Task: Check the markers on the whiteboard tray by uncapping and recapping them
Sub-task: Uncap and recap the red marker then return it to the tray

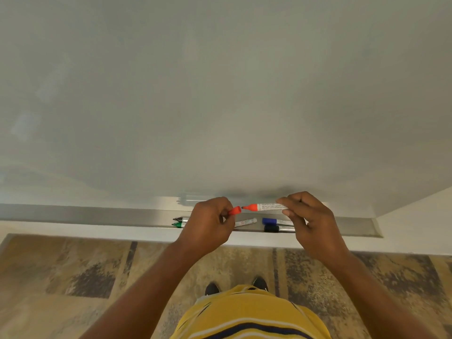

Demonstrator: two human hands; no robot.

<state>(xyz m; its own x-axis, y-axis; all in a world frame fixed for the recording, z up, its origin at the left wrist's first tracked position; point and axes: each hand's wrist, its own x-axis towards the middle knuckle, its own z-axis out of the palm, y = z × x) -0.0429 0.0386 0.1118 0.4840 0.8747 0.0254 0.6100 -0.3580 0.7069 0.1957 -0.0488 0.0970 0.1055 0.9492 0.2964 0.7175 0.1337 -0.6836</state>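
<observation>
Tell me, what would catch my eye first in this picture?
Two hands meet in front of a whiteboard: the right hand holds an orange marker with its tip bare, and the left hand pinches the orange cap just off that tip. Below them, on the metal tray, lie more markers, among them a green one at the left and a blue one at the right.

Metal tray (97, 215) under whiteboard carries black-tipped marker (180, 219), green marker (179, 225), white marker (245, 222), blue marker (275, 221), black marker (277, 228).
</observation>
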